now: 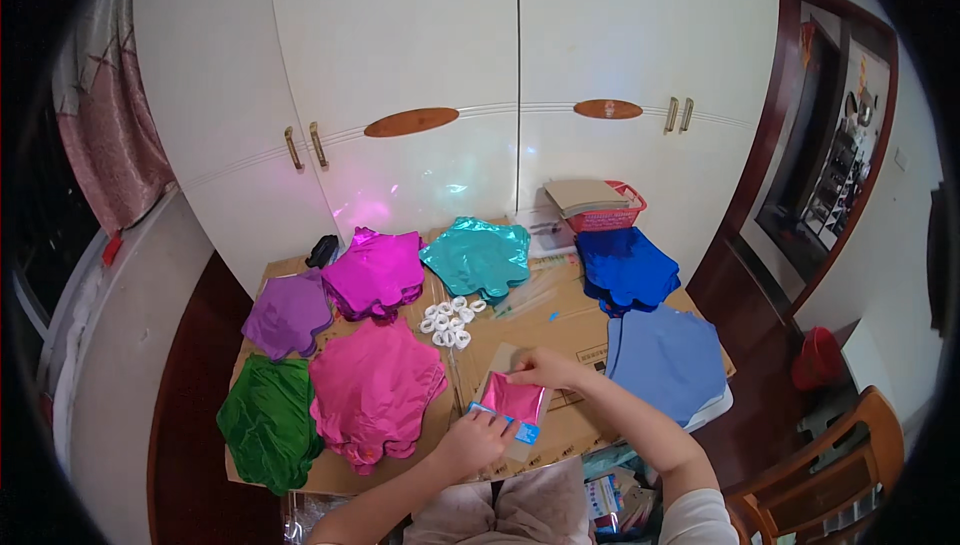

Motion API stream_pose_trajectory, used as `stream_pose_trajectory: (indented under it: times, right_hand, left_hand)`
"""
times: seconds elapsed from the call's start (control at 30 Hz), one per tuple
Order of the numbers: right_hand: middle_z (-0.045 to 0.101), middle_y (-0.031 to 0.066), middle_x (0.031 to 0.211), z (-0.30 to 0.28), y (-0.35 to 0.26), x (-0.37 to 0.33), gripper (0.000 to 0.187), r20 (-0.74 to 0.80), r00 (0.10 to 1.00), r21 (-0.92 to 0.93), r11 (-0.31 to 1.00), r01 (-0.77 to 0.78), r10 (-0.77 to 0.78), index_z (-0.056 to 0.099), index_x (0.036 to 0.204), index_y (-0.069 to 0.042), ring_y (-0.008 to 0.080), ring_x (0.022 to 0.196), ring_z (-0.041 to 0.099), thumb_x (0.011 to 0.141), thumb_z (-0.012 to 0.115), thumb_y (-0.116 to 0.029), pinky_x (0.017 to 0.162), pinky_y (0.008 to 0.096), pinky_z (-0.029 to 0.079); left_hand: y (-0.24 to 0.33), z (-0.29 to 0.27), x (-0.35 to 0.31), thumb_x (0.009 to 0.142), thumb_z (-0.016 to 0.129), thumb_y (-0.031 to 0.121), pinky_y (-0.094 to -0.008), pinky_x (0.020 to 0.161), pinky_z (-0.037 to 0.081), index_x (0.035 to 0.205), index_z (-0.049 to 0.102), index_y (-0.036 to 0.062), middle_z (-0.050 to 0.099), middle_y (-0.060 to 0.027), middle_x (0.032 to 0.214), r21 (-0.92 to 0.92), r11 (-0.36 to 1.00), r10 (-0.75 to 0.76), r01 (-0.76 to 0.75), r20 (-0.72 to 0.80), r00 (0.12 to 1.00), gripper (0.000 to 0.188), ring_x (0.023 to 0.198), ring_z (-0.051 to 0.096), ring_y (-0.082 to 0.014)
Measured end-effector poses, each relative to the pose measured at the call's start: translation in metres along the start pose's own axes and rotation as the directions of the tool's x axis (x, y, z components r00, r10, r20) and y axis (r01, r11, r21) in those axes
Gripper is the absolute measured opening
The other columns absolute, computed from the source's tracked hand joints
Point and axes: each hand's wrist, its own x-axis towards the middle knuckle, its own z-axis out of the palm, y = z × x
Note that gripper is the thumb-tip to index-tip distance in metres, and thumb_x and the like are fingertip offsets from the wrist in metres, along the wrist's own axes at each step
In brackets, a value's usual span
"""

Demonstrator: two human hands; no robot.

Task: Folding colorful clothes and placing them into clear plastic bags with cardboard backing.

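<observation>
Cardboard tabletop (pixel 520 333) | red basket (pixel 606 219), card sheets (pixel 582 195) atop | left hand (pixel 481 443), right hand (pixel 543 368): holding pink packet (pixel 514 400)

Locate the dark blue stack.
Head view, right of centre: the dark blue stack lies on the cardboard, between the red basket behind it and the pale blue stack in front.

Right of the white rings (pixel 452 321), bare cardboard (pixel 580 330) is giving room to pass. The teal stack (pixel 480 255) is blocking their far side, the pink stack (pixel 375 385) their near left, the left hand (pixel 480 440) and right hand (pixel 545 367) their near right.
</observation>
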Motion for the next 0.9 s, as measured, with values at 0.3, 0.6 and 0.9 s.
stream_pose_trajectory:
  times: [0.3, 0.6, 0.9]
  right_hand:
    - [0.057, 0.0127, 0.068, 0.019, 0.029, 0.007, 0.025, -0.132, 0.99, -0.062, 0.997, 0.036, -0.044, 0.059, 0.079, -0.002, 0.0222, 0.066, 0.055, 0.085, 0.063, -0.025, 0.061, 0.0358, 0.043]
    - [0.059, 0.0158, 0.09, 0.019, 0.021, -0.004, 0.026, -0.179, 0.961, -0.337, 0.931, 0.141, -0.21, 0.057, 0.09, -0.009, 0.033, 0.079, 0.059, 0.082, 0.063, -0.032, 0.067, 0.0427, 0.045]
    - [0.045, 0.001, 0.135, 0.017, 0.013, -0.016, 0.038, -0.128, 0.814, -0.761, 0.583, 0.286, -0.567, 0.055, 0.122, -0.023, 0.0227, 0.123, 0.041, 0.086, 0.053, -0.036, 0.094, 0.0408, 0.035]
  left_hand:
    - [0.006, -0.005, -0.003, 0.075, 0.054, 0.018, -0.0289, 0.065, 0.051, 0.107, 0.061, 0.0087, 0.058, -0.0051, 0.089, -0.001, 1.0, -0.021, 0.021, -0.041, 0.999, 0.034, 0.082, 0.056, -0.0195]
    - [-0.006, 0.01, -0.002, 0.073, 0.055, 0.017, -0.0291, 0.069, 0.051, 0.103, 0.062, 0.0059, 0.061, -0.0078, 0.087, 0.085, 0.988, 0.138, -0.127, -0.142, 0.98, 0.032, 0.08, 0.06, -0.0198]
    - [-0.01, 0.014, 0.007, 0.069, 0.057, 0.017, -0.0275, 0.058, 0.049, 0.092, 0.062, 0.0054, 0.061, -0.0048, 0.077, 0.094, 0.978, 0.19, -0.187, -0.032, 0.981, 0.027, 0.067, 0.059, -0.0165]
